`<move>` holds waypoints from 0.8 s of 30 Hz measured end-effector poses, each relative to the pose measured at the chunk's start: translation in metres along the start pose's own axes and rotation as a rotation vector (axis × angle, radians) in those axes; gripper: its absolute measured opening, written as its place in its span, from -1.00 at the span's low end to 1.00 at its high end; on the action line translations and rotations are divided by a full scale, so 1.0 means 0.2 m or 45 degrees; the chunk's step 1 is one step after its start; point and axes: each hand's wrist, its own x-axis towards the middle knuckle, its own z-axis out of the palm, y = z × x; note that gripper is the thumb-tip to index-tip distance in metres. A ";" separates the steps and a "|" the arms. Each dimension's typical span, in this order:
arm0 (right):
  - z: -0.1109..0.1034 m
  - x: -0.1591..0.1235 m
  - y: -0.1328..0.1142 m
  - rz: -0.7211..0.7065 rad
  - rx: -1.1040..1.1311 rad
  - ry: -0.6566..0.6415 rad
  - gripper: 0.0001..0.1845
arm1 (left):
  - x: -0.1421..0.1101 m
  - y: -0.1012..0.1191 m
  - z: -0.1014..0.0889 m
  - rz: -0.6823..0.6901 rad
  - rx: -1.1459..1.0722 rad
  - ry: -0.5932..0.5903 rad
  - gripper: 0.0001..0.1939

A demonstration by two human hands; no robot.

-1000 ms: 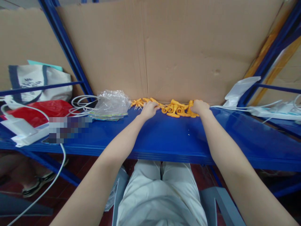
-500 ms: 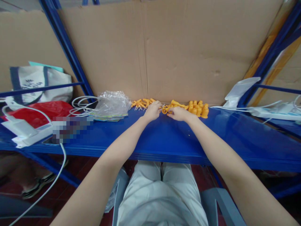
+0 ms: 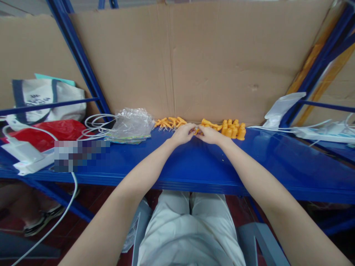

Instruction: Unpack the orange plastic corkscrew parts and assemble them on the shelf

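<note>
My left hand and my right hand meet fingertip to fingertip just above the blue shelf. Pinched between them is a small orange plastic piece with a bit of silver metal on it; fingers cover most of its shape. Left of my hands lies a row of branching orange pieces with small silver chains or clips at their near ends. Loose orange pieces lie right behind my right hand. Beyond them, several orange figure-like pieces stand upright in a group.
Clear plastic bags are piled on the left, beside coiled white cable. Further left are a red bag, a canvas tote and a power strip. Cardboard backs the blue shelf.
My hands have come together at the fingertips. The left hand has moved right from the branching pieces, and the orange piece by my right fingers is now up between both hands.
</note>
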 end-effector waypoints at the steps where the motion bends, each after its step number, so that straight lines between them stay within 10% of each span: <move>1: 0.00 0.00 0.00 0.000 0.000 0.005 -0.66 | 0.00 0.01 0.00 0.007 -0.008 -0.001 -0.77; 24: -0.08 -0.03 0.01 0.312 -0.333 0.193 -0.44 | -0.01 0.11 -0.03 -0.044 -0.133 -0.095 -0.64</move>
